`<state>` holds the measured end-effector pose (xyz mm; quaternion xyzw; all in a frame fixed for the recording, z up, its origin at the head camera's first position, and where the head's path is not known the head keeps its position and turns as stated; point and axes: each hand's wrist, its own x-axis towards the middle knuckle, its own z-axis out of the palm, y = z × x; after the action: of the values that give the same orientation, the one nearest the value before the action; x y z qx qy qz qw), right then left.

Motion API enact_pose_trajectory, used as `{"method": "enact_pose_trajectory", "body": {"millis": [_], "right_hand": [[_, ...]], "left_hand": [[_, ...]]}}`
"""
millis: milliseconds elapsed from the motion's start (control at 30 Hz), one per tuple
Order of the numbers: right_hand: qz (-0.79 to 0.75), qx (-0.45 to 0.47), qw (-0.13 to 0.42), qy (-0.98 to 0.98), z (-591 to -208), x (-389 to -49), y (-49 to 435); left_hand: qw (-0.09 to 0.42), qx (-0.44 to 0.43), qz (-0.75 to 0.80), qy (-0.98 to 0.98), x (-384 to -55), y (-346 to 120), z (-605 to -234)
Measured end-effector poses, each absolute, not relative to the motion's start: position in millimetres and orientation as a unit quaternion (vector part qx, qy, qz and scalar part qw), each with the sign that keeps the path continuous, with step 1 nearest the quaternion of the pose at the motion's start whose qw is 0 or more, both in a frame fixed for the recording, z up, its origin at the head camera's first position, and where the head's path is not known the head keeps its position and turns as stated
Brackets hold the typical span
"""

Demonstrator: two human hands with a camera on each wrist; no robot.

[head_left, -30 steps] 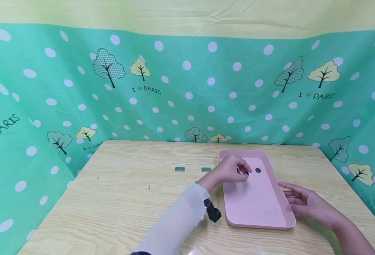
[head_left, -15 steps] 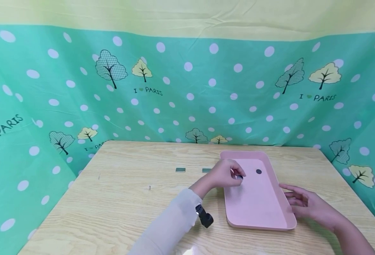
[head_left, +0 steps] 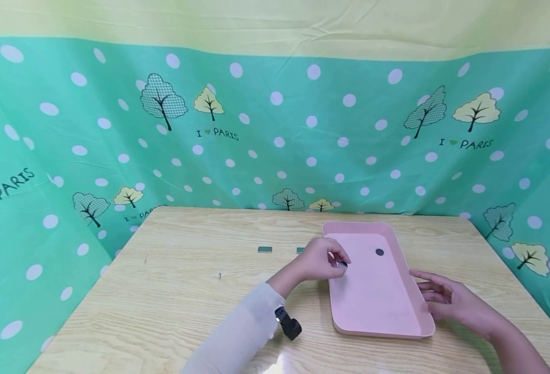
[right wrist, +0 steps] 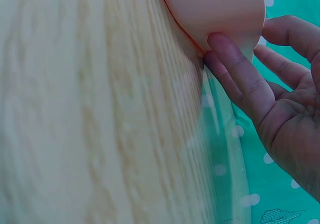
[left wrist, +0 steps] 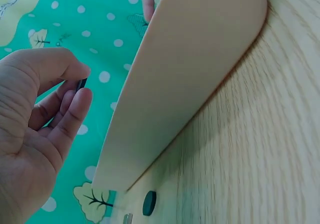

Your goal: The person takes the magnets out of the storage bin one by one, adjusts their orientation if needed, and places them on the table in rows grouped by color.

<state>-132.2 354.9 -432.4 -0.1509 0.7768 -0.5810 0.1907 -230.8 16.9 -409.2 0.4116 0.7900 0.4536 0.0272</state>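
Observation:
My left hand [head_left: 323, 258] is over the left side of a pink tray [head_left: 377, 301], pinching a small dark disc [head_left: 343, 265] between thumb and fingertips. In the left wrist view this disc [left wrist: 81, 84] shows edge-on, held above the tray wall [left wrist: 165, 84]. Another dark disc [head_left: 379, 252] lies flat on the tray floor towards the back. My right hand [head_left: 457, 301] rests its extended fingers against the tray's right outer wall; the right wrist view shows the fingertips [right wrist: 223, 46] touching it low down.
Two small dark green rectangular pieces lie behind and left of the tray: one piece [head_left: 265, 249] in full view, the other piece [head_left: 300, 250] partly hidden by my left hand. On the table outside the tray, a dark round piece [left wrist: 149, 203] shows in the left wrist view.
My left hand, with the disc pinched in it, has moved left and slightly towards me, from the middle of the tray to its left side. The right hand stays at the tray wall.

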Motion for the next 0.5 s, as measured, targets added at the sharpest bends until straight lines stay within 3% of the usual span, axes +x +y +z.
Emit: {"method": "enact_pose_trajectory", "body": {"millis": [500], "right_hand": [[-0.581,-0.148,0.187,0.778,-433,-132,355]], "left_hand": [[0.023,0.4,0.481,0.78,-226,-11,-415]]}}
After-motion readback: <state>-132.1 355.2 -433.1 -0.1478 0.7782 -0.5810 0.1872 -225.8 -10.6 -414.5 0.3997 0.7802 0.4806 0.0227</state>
